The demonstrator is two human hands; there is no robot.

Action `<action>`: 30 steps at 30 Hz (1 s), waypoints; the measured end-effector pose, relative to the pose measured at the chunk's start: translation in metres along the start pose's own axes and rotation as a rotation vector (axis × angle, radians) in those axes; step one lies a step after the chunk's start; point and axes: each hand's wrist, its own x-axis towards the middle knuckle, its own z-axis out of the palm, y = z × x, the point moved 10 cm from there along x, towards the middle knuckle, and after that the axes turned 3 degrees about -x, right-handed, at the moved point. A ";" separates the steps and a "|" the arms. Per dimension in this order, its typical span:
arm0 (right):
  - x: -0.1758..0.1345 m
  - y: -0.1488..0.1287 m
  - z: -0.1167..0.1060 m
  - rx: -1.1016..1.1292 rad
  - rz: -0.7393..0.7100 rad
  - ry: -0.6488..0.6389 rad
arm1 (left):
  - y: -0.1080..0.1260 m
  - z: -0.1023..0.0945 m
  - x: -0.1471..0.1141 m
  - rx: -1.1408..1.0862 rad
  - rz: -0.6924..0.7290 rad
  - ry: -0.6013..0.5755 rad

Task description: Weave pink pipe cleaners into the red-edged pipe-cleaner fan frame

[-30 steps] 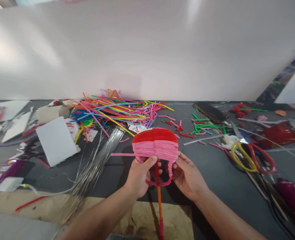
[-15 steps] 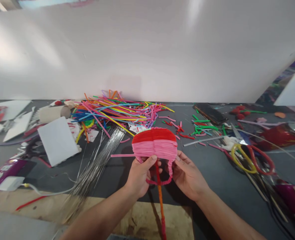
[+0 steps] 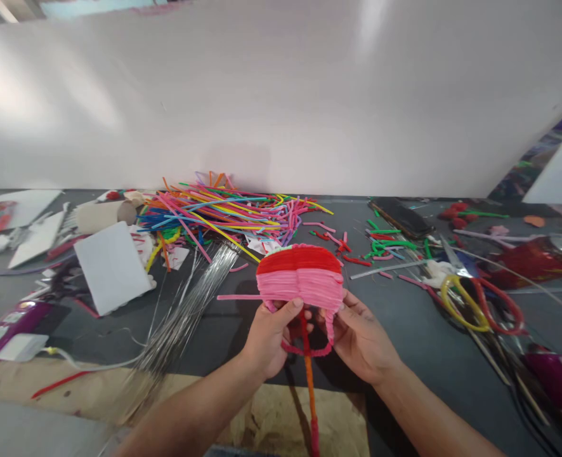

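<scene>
Pink-and-red panel (image 3: 300, 282): fuzzy strands laid side by side, red band along the top and pink below, held up between both hands above the dark table (image 3: 433, 362).
Left hand (image 3: 270, 337): gripping the panel's lower edge, thumb flat on the pink strands, fingers curled behind.
Right hand (image 3: 365, 339): thumb and fingers closed at the panel's lower right corner, beside the twisted loop.
Twisted loop (image 3: 330, 330): pink, hanging below the panel and curving between the hands.
Stem (image 3: 311, 387): red, then orange, then red-pink, running down past the loop toward the near edge.
Loose strand (image 3: 238, 297): pink, sticking out straight to the left of the panel.
Wooden board (image 3: 338, 419): pale, beneath the forearms.
Wires (image 3: 186, 311): thin silvery bundle, slanting just left of the hands.
Strand pile (image 3: 224, 212): many colours, heaped beyond the panel.
Offcuts (image 3: 390, 243): short green, red and pink pieces, scattered right of the panel.
White card (image 3: 112, 268): left of the wires, tilted, near a cardboard tube (image 3: 103, 217).
Scissors (image 3: 464, 304): one yellow and one red handle, well right of the right hand.
Red can (image 3: 516, 263): on its side, beyond the scissors.
White backboard (image 3: 281, 95): standing behind everything.
</scene>
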 end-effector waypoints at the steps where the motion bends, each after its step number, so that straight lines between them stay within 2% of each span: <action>1: 0.000 -0.001 -0.001 -0.011 -0.015 0.012 | 0.001 0.000 0.000 -0.003 -0.001 0.007; 7: 0.003 -0.010 -0.009 -0.182 -0.134 0.067 | 0.007 -0.003 0.001 -0.011 0.005 0.053; 13: 0.004 -0.017 -0.016 -0.315 -0.200 0.074 | 0.007 -0.002 0.003 -0.023 0.018 0.027; 17: 0.006 -0.022 -0.016 -0.250 -0.204 0.107 | 0.005 -0.002 0.002 -0.022 0.010 0.020; 20: 0.007 -0.018 -0.016 -0.165 -0.156 0.109 | 0.003 -0.001 0.001 -0.020 0.004 0.019; 25: 0.005 -0.007 -0.009 -0.031 -0.030 0.018 | 0.000 -0.002 0.001 -0.019 -0.001 0.015; 30: 0.002 -0.009 -0.003 0.027 -0.011 -0.023 | -0.005 0.003 0.000 -0.002 -0.016 -0.007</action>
